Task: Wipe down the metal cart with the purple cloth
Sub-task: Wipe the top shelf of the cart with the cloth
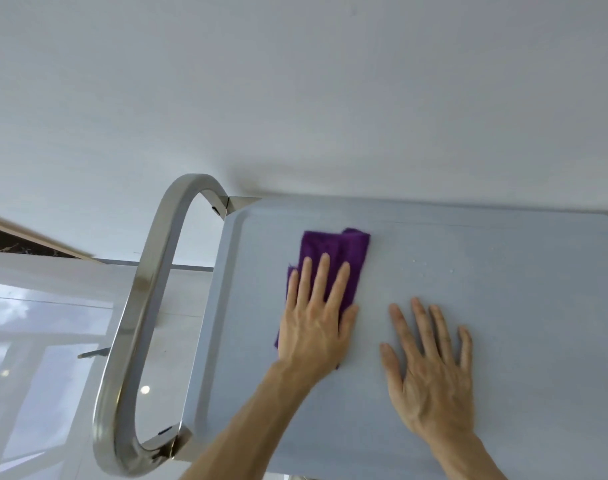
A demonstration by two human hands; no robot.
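Nearest to the person, the right hand (430, 368) lies flat on the cart top (503, 306), fingers spread wide and holding nothing, probably steadying the cart. Just beside it, the left hand (316, 313) presses the purple cloth (337, 251) down with fingers straight and close together. That cloth looks soft, light and limp, so a flat palm should serve better than a pinch. Farther off, small droplets (420, 268) dot the top, while the curved steel handle (150, 289) loops at its left end.

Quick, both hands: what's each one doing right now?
Left hand: open, flat, pressing the cloth on the cart top.
Right hand: open, flat on the cart top, holding nothing.
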